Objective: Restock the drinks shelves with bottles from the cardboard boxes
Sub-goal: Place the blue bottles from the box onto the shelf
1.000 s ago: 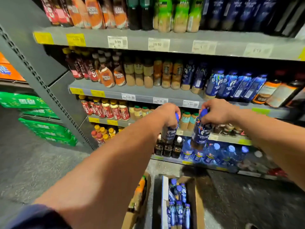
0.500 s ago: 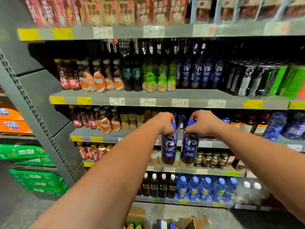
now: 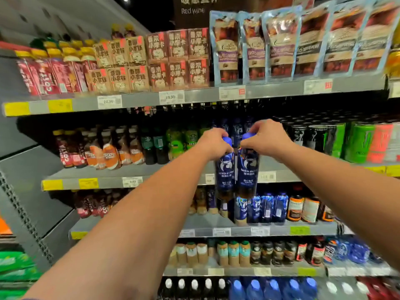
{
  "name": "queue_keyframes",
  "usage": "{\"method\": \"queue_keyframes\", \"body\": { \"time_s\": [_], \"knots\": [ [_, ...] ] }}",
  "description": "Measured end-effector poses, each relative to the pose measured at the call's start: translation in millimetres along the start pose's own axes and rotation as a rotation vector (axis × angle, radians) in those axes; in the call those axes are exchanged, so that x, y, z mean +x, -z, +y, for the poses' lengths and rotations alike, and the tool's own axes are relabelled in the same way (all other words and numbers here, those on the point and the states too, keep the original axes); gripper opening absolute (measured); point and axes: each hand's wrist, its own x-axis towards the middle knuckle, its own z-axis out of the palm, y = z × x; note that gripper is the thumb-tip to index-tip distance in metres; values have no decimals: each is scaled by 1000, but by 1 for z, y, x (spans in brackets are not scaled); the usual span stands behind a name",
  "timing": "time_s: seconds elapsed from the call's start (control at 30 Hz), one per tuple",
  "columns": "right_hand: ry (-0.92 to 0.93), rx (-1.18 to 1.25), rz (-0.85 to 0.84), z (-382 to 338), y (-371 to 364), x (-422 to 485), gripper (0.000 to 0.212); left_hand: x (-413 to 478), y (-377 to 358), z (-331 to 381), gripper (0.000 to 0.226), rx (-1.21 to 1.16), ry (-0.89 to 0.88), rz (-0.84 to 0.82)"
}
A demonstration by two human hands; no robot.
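Hands are both full here: the left hand [image 3: 213, 144] is curled round the blue cap of a dark blue plastic bottle with a white deer logo [image 3: 225, 172]. The right hand [image 3: 267, 139] pinches the cap of a second matching blue bottle [image 3: 248, 169]. The two hang upright side by side, just about touching, in front of the grey metal shelf [image 3: 108, 183]. Label reads "luckin coffee" as far as I can make out; the Chinese text under it is too small for me. Looks like the placing step: a row of the same blue bottles [image 3: 238, 126] sits in the dark at the back of that shelf, so the next move is probably lifting both over the lip and setting them down upright without knocking the row. Around that: Costa coffee bottles [image 3: 71, 154] to the left, what look like green Monster cans [image 3: 358, 141] to the right, price tags reading 10.90 [image 3: 170, 97] and 9.99 [image 3: 132, 181], and a "Red wine" sign [image 3: 192, 10] up top. Cardboard boxes aren't in shot.
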Motion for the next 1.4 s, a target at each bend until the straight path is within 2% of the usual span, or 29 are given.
{"method": "queue_keyframes", "body": {
  "time_s": [0.13,0.43,0.63,0.8,0.83,0.9,0.93,1.0,1.03,1.1,1.17,1.27,1.4],
  "knots": [
    [43,58,67,19,6,51,24,47,-14,17,51,-53,22,111],
    [42,135,74,76,-26,142,48,135,-62,6,53,-76,117,241],
    [-58,151,77,97,-58,171,41,177,-81,-24,42,-35,136,188],
    [-104,248,57,114,-86,170,46,189,-106,-44,26,-235,141,311],
    [-92,306,42,120,-96,163,46,188,-111,-48,35,-326,139,345],
    [-85,417,18,133,-113,146,52,182,-119,-59,72,-550,189,339],
    [-108,448,-20,141,-120,140,57,178,-125,-68,88,-586,239,310],
    [-191,411,-157,158,-131,134,63,169,-136,-87,101,-523,315,193],
    [-230,359,-224,166,-136,136,64,167,-143,-96,100,-516,346,119],
    [-274,278,-292,171,-140,141,61,162,-153,-107,79,-483,382,-5],
    [-294,272,-292,171,-142,145,58,166,-160,-115,67,-374,385,-3],
    [-292,235,-244,173,-139,145,55,181,-168,-118,73,-332,398,15],
    [-330,171,-193,187,-127,152,56,181,-176,-89,59,-307,366,50]
  ]
}}
